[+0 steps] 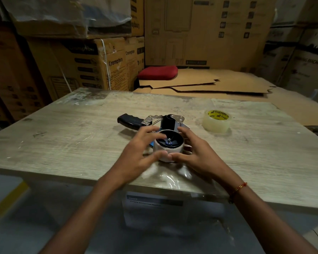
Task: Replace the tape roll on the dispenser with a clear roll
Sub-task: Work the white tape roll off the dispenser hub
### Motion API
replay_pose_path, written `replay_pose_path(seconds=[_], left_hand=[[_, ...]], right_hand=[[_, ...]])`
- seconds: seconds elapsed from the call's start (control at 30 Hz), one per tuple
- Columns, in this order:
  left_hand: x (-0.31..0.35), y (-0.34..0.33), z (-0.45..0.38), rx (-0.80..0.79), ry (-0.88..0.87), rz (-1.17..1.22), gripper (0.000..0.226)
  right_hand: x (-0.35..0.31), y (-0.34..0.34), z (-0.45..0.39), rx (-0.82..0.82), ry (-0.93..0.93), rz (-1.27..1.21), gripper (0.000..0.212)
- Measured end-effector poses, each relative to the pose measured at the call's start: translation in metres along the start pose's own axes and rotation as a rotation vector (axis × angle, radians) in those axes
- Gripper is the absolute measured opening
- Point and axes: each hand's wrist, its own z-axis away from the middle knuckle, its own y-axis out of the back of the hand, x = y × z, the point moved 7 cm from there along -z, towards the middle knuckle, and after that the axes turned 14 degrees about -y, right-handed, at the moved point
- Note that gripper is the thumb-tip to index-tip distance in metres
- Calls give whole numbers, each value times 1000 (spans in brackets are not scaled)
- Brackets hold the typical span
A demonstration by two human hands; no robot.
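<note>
A person's two bare hands met over a tape dispenser (154,125) lying on its side on a worn wooden table (62,140). Between the hands sat the old roll (168,150), a pale, nearly empty core mounted on the dispenser's black hub. The left hand (141,149) curved around the core's left side, its fingers reaching over the rim and its thumb low on the front. The right hand (193,149) cupped the right side, its thumb touching the front of the core close to the left thumb. Both hands were blurred, so it was unclear whether they were gripping firmly or only resting on the core. The dispenser's black handle (129,121) pointed away beyond the left hand. The clear roll (217,121), with a yellow printed inner ring, lay flat on the table beyond and to the right of the right hand, well apart and untouched.

The step in hand appeared to be taking off the old core. That would likely call for a steady, even pull off the hub while the dispenser stayed still, before reaching right for the clear roll.
</note>
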Motion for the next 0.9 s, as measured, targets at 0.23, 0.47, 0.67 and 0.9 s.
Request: replay_pose_path(seconds=[0.23,0.47,0.67,0.9], left_hand=[[-6,-2,-5,-31,-30,-51,26],[-13,3,-5,-65,52,38,23],[-16,-3,1,-71,166,268,28],[-21,8,-3,274,462,-25,27]], right_hand=[[11,0,0,62,9,-136,65],[8,3,7,141,7,-97,58],[8,10,2,92,-186,-241,35],[-7,17,-11,195,-257,165,35]])
